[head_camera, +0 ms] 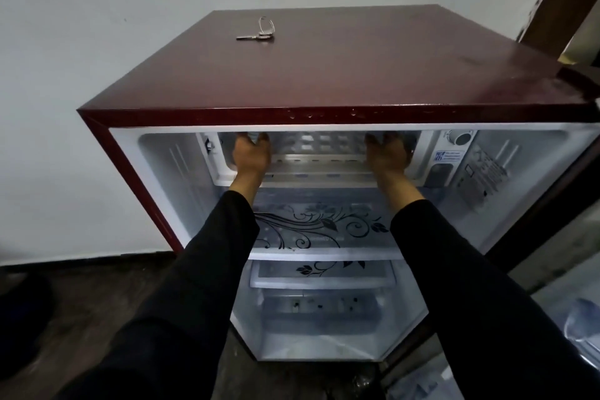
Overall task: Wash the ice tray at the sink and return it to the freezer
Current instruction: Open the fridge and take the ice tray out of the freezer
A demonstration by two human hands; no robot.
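One fridge (pixel 324 85) stands open, dark red outside and white inside. On its top lie two keys (pixel 256 35) on one wire ring. Inside, at the top, there is one freezer (pixel 318 169) box, and in it one ice tray (pixel 319 141), pale, with rows of small square cells. Below the freezer I count two shelves: one glass shelf (pixel 324 234) with a black flower pattern, and one lower shelf (pixel 321 273) with the same pattern. One round dial (pixel 461 138) sits to the right of the freezer.

Two hands reach into the freezer, both arms stretched forward in black sleeves. The left hand (pixel 251 156) is at the left end of the tray, the right hand (pixel 386 154) at the right end. Their backs face up. The fingers go into the freezer mouth and curl at the tray ends, but whether they grip it I cannot tell, because the fingertips are hidden in the dark opening.
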